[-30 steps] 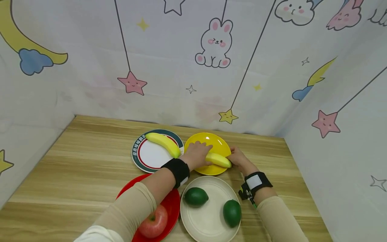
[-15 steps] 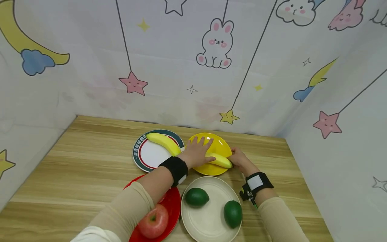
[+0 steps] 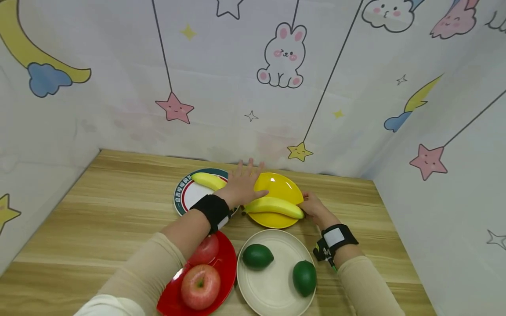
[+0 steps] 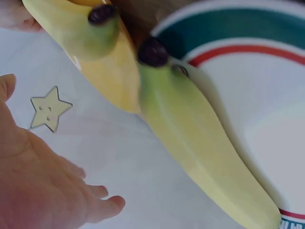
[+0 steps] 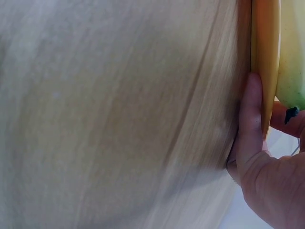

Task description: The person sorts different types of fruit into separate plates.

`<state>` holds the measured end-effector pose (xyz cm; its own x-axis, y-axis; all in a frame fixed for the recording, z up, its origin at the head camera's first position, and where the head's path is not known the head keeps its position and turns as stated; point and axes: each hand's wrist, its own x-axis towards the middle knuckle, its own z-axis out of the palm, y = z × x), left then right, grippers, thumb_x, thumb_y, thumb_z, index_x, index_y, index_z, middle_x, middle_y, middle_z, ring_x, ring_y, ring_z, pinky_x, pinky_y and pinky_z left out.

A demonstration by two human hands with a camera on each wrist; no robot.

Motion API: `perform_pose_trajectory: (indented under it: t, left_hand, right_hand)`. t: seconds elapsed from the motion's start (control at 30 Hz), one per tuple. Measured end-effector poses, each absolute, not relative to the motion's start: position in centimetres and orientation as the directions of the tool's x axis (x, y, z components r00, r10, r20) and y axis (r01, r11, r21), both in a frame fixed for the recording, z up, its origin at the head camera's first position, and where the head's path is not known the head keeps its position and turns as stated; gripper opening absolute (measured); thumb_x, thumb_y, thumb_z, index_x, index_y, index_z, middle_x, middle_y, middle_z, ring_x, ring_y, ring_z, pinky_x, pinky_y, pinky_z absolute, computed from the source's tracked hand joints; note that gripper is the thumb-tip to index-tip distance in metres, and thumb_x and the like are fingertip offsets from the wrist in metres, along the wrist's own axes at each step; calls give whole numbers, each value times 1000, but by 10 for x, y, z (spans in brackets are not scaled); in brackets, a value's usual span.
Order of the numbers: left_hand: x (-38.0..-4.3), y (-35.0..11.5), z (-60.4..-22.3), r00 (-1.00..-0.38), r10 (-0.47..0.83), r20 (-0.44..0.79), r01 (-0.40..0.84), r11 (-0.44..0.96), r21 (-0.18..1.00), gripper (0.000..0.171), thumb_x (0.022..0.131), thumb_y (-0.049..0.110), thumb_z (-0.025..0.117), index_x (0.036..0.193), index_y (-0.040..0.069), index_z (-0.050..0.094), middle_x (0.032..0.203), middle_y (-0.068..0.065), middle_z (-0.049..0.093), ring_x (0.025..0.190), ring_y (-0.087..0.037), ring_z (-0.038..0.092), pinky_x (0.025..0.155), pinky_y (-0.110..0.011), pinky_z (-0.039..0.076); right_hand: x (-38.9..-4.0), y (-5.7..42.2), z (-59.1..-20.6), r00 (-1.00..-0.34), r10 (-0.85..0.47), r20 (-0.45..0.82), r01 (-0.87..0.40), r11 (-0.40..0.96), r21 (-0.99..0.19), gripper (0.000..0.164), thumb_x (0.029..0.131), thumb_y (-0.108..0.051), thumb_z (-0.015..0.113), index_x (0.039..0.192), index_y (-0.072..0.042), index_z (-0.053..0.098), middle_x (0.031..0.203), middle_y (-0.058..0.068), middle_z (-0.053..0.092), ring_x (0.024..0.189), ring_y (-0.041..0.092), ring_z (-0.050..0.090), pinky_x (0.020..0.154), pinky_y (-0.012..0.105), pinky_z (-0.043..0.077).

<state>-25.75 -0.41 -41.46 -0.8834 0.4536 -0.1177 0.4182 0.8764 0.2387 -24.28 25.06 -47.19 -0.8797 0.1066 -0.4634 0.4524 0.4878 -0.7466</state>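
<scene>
My left hand (image 3: 240,186) is spread with straight fingers above the gap between the yellow plate (image 3: 282,186) and a white plate with a green rim (image 3: 180,199). Nothing is in that hand; the left wrist view shows it apart from both bananas. One banana (image 3: 274,207) lies across the yellow plate, its stem over the left rim. A second banana (image 3: 207,180) rests on the white plate, partly hidden by my left hand. My right hand (image 3: 312,207) pinches the yellow plate's right rim beside the banana's tip, one finger lying along the rim's outside (image 5: 269,62).
In front, a red plate (image 3: 228,272) holds a nearer apple (image 3: 200,287) and a farther apple (image 3: 206,251). Beside it, a cream plate (image 3: 272,296) bears two green lemon-shaped fruits, one left (image 3: 258,256) and one right (image 3: 304,278). Patterned cloth walls stand behind and at the sides.
My left hand has let go of the banana on the yellow plate, spread its fingers and moved left and away. My right hand has stayed at the plate's rim.
</scene>
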Motion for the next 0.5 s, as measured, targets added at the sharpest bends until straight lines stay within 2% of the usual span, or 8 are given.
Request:
perform_pose_trajectory:
  t: [0.13,0.3,0.5]
  left_hand:
    - [-262,-20,-410,-880,469,-79,434,860,268,104,81,74,46,151,22,-11,158,-14,-11,143,-45,-6,109,-68,13]
    - [-266,-40,-408,-880,466,-98,428,864,265,121,69,78,55,150,21,-15,157,-15,-16,142,-46,-11,108,-70,8]
    - [-274,-62,-412,-888,443,-121,397,872,286,127,64,75,64,151,24,-13,157,-16,-14,141,-48,-9,108,-71,5]
  right_hand:
    - [-243,252,-473,-879,101,-466,453,482,-750,49,89,-2,54,133,0,34,127,21,44,99,23,50,70,22,46]
    - [-244,251,-473,-880,91,-466,450,472,-758,51,89,-1,55,135,0,35,128,22,45,101,25,52,71,23,48]
    - [-244,250,-471,-877,102,-469,456,483,-748,51,89,-2,56,135,-1,36,129,21,46,96,23,52,65,23,47]
